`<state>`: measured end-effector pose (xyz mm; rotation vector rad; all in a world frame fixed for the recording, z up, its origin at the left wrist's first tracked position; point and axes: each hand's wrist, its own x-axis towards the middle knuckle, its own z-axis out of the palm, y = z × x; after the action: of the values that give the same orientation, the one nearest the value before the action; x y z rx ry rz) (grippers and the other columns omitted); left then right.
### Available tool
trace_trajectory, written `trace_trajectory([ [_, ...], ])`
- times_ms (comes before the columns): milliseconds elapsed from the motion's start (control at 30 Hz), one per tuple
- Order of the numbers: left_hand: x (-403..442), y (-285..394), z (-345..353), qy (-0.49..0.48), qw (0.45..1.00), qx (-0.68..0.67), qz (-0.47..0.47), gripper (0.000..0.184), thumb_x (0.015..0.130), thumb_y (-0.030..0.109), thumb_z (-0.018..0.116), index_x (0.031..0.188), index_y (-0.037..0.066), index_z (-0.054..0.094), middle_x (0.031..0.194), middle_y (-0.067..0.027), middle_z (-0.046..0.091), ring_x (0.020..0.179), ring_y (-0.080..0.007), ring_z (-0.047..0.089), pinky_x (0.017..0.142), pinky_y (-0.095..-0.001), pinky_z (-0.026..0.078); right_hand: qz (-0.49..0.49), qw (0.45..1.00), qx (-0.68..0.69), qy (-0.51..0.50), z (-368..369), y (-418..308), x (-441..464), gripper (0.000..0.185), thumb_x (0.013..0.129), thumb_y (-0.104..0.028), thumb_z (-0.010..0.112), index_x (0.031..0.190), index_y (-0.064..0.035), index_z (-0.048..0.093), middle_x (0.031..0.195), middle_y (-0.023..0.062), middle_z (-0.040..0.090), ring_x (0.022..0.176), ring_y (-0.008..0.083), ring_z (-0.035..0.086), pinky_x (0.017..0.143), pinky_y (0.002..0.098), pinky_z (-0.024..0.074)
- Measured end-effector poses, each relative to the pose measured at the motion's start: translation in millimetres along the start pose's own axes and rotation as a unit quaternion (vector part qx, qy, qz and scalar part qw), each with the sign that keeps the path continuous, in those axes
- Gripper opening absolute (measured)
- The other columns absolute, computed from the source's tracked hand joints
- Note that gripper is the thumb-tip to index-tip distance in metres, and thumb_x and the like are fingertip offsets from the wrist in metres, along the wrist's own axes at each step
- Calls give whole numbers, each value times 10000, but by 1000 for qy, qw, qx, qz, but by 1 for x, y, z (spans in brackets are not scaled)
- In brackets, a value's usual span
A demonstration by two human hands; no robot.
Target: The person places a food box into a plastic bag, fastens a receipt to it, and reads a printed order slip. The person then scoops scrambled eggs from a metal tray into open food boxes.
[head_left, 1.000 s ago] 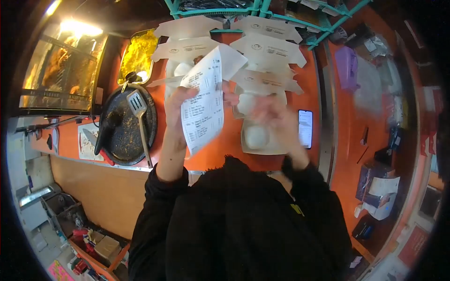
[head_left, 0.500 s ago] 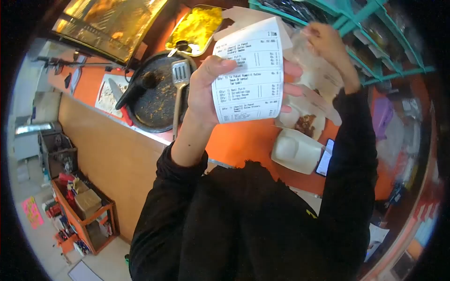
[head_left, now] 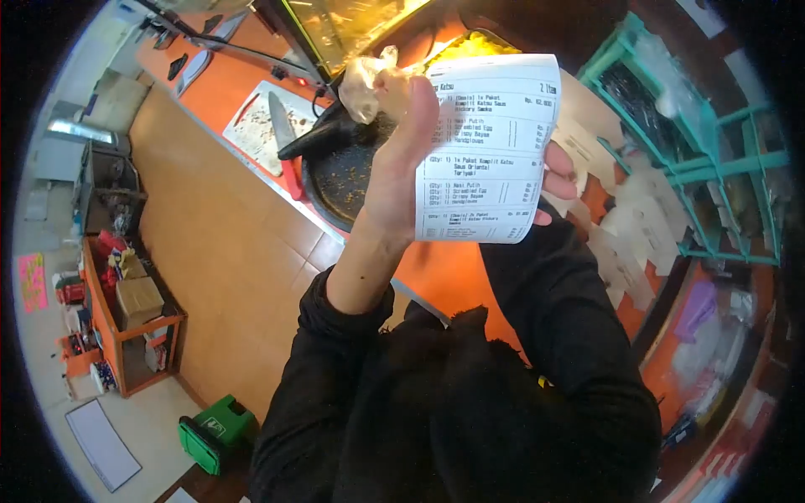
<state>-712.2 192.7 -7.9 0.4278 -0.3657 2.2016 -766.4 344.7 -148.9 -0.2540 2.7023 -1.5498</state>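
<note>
My left hand (head_left: 394, 172) grips a long printed receipt (head_left: 486, 151), thumb in front and fingers curled round its far edge. The paper faces me and bends slightly. My right arm passes behind the receipt. Just past my left thumb, part of my right hand (head_left: 392, 94) shows, closed on crumpled clear plastic (head_left: 360, 90); the rest of that hand is hidden. Below the plastic lies a dark round stone mortar (head_left: 340, 180) with brown residue and a black handle-like pestle across its rim.
A knife (head_left: 281, 121) rests on a white cutting board (head_left: 256, 134) at the left. Yellow food (head_left: 474, 46) sits behind the receipt, beside a lit glass case (head_left: 356, 29). White paper boxes (head_left: 633, 226) and a teal rack (head_left: 713, 168) stand right. A green bin (head_left: 214, 432) is on the floor.
My right hand has moved left from the boxes and wrappers, passing behind the receipt, and now has clear plastic in it. The view has turned; my left hand still holds the receipt.
</note>
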Motion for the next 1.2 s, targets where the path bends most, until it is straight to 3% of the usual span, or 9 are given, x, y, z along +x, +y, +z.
trace_trajectory([
  [333, 3, 20, 0, -11, 1000, -3, -3, 780, 773, 641, 247, 1243, 20, 289, 1080, -263, 464, 968, -395, 503, 765, -480, 443, -21, 921, 371, 116, -14, -50, -30, 459, 850, -390, 390, 1108, -11, 363, 810, 77, 550, 745, 135, 544, 598, 252, 459],
  [400, 9, 25, -7, 40, 960, 276, -29, 775, 783, 623, 261, 1235, -6, 288, 1077, -271, 462, 946, -403, 512, 751, -485, 449, -48, 893, 426, 140, -29, -67, -46, 483, 855, -408, 378, 1130, -12, 346, 819, 78, 547, 757, 133, 544, 600, 251, 461],
  [467, 15, 22, -6, 89, 943, 319, -30, 777, 785, 617, 272, 1232, -19, 286, 1078, -269, 462, 942, -397, 515, 750, -481, 451, -80, 872, 459, 151, -40, -83, -64, 506, 860, -425, 367, 1152, -13, 330, 828, 79, 545, 768, 131, 544, 603, 251, 463],
  [533, 21, 15, -10, 137, 921, 364, -30, 780, 786, 611, 283, 1228, -31, 284, 1079, -268, 462, 938, -392, 519, 749, -476, 453, -106, 864, 469, 150, -42, -98, -83, 529, 865, -442, 355, 1173, -14, 313, 838, 80, 542, 780, 129, 543, 606, 250, 465],
  [633, 32, -7, -21, -21, 997, 75, -18, 765, 794, 598, 286, 1223, -36, 288, 1079, -265, 465, 928, -369, 530, 751, -460, 461, -68, 873, 340, 343, -31, -113, -112, 513, 830, -273, 521, 1190, -22, 256, 803, 77, 537, 706, 101, 535, 587, 212, 442],
  [700, 40, -21, -21, 62, 942, 327, -48, 749, 802, 585, 284, 1222, -36, 288, 1076, -257, 471, 927, -336, 538, 765, -428, 463, -86, 894, 353, 262, -36, -114, -131, 631, 744, -44, 614, 1211, -39, 189, 744, 65, 516, 650, 93, 516, 577, 191, 421],
  [800, 53, -30, -25, 64, 918, 382, -80, 760, 794, 600, 290, 1244, -13, 276, 1095, -283, 450, 928, -351, 530, 762, -404, 462, -55, 890, 375, 254, -39, -108, -150, 688, 707, 76, 594, 1223, -44, 155, 705, 54, 490, 634, 91, 501, 565, 196, 415],
  [1000, 62, -36, -42, 74, 845, 525, -70, 762, 797, 587, 292, 1262, -14, 230, 1141, -305, 407, 975, -356, 510, 755, -383, 483, -46, 879, 350, 321, -50, -109, -172, 624, 719, 71, 581, 1204, -8, 197, 662, 44, 477, 587, 73, 470, 528, 182, 383],
  [1200, 62, -49, -44, 81, 836, 538, -64, 754, 808, 581, 262, 1258, -22, 223, 1146, -308, 396, 921, -351, 541, 694, -361, 514, -64, 872, 366, 320, -57, -110, -186, 602, 722, 68, 581, 1193, 3, 213, 615, 34, 470, 560, 65, 454, 517, 176, 360],
])
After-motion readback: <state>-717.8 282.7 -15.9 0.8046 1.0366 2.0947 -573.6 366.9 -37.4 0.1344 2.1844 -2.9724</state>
